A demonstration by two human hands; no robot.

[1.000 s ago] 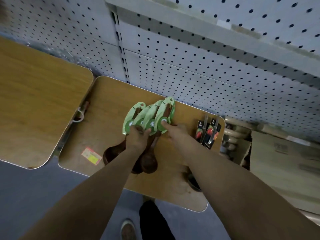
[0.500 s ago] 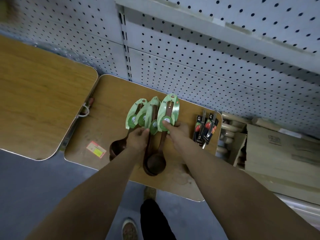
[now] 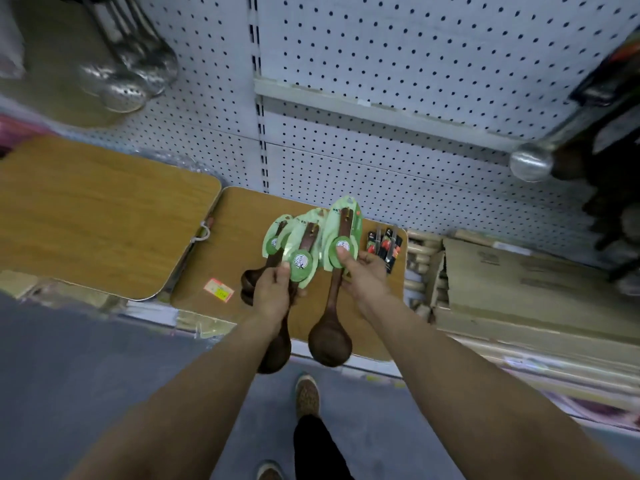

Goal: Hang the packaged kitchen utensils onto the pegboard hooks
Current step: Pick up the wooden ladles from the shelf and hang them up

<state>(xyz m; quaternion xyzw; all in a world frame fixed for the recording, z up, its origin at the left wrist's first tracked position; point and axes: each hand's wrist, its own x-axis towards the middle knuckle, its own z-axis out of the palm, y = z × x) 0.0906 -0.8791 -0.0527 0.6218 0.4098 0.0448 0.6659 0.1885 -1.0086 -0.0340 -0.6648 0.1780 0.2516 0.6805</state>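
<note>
Your shoe is at 6 o'clock on the floor. Your hands are slightly apart over the wooden table. Your left hand grips a bunch of packaged ladles by the handles. Your right hand pinches a single ladle, thumb on its green card, bowl hanging down. Black packets lie at 1 o'clock of that hand. The pegboard fills 12 o'clock, with metal ladles hanging at 10.

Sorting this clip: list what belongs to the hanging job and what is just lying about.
Job: wooden ladle in right hand; bunch of wooden ladles in left hand; pegboard.
Lying about: wooden tables; black packets; cardboard boxes; price sticker.
</note>
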